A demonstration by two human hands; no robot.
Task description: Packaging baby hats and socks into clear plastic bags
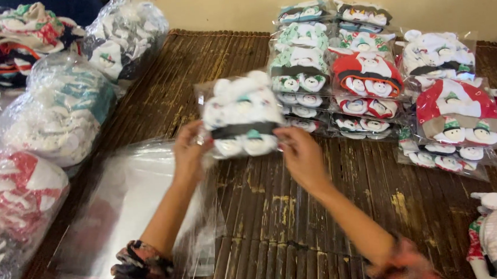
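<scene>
One clear plastic packet of white knitted snowman socks (242,116), raised above dark slatted bamboo desk (299,222). Left hand (189,152) grip closed on packet's left edge; right hand (301,153) grip closed on its right edge. Beyond grip: stacked sock packets (336,65). Below left grip: loose clear bags (132,204).

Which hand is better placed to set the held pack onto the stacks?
Right, probably. The right hand grips the pack on the side next to the stacks; the left hand holds the far side, over the loose plastic bags.
</scene>
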